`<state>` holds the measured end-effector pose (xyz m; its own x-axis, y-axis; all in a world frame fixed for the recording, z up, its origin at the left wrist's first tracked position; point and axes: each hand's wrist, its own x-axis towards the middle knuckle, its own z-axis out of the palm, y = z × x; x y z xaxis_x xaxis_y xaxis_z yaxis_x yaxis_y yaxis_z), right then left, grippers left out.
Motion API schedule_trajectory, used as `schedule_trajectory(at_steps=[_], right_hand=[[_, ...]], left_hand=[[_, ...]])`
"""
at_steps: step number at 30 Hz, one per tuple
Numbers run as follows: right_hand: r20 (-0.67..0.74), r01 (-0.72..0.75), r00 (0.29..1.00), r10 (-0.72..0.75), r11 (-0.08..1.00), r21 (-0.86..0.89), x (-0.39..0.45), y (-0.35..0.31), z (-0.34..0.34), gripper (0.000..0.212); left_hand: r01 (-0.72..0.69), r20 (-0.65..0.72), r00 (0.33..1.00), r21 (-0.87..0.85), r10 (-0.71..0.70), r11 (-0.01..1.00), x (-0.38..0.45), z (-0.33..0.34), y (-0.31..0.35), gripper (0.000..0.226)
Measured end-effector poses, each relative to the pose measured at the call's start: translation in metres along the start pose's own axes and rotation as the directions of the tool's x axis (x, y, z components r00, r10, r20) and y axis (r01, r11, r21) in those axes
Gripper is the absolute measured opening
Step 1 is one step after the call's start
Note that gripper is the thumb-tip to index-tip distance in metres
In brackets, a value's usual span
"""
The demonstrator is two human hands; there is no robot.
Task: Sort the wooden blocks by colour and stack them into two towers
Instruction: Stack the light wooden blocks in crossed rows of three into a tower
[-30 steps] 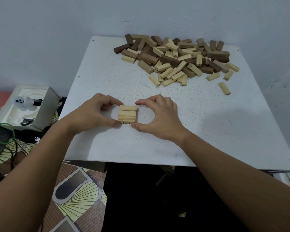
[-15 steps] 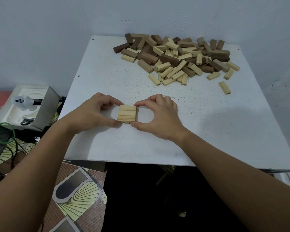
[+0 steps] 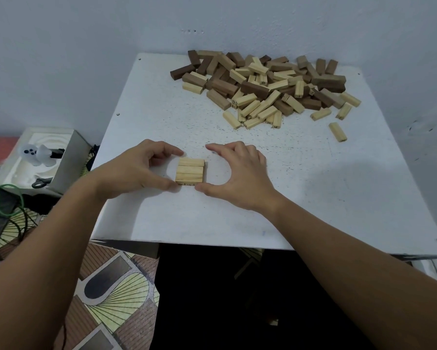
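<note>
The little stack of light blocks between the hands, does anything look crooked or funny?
Slightly. The top block of the light stack sits shifted right of the two below, so the edges do not line up. Both hands, left hand and right hand, bracket the stack.

A single wide-angle view from the person's head looks forward and steeply down over the white tabletop [image 3: 313, 198], whose far edge meets the wall [image 3: 86, 46] at the top. Both forearms enter from the lower corners, close to the lens and enlarged by it. The patterned floor [image 3: 106, 299] shows under the near edge at lower left. Straight edges bow outward toward the borders.
</note>
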<state>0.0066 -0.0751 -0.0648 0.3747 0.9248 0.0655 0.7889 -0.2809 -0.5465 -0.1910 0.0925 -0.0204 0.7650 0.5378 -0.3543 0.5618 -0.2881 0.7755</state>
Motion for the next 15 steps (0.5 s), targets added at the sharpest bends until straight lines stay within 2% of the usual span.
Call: schedule_trajectory(at_steps=[3,5,8,10,12,15], right_hand=[[-0.007,-0.032,0.999,0.032,0.996,0.084,0.000,0.001,-0.003,0.078],[-0.022,-0.060,0.998,0.065,0.983,0.172,0.000,0.004,-0.006,0.069],[-0.021,-0.104,0.993,0.119,0.932,0.348,-0.001,0.011,-0.016,0.049],[-0.055,-0.094,0.991,0.118,0.942,0.323,-0.002,0.020,-0.026,0.043],[-0.100,-0.095,0.987,0.122,0.967,0.236,-0.004,0.035,-0.039,0.041],[-0.113,-0.154,0.980,0.165,0.982,0.105,-0.009,0.068,-0.060,0.042]], left_hand=[[0.071,0.126,0.991,-0.164,-0.050,0.984,0.001,-0.017,0.002,0.079],[0.097,0.070,0.994,-0.207,-0.084,0.973,0.006,-0.025,0.007,0.070],[0.075,-0.188,0.979,-0.043,-0.082,0.996,0.017,-0.020,0.028,0.044],[0.019,-0.318,0.948,0.039,-0.006,0.999,0.026,-0.008,0.049,0.030],[-0.036,-0.371,0.925,0.125,0.081,0.991,0.038,0.011,0.071,0.024],[-0.084,-0.328,0.925,0.319,0.193,0.944,0.061,0.051,0.103,0.028]])
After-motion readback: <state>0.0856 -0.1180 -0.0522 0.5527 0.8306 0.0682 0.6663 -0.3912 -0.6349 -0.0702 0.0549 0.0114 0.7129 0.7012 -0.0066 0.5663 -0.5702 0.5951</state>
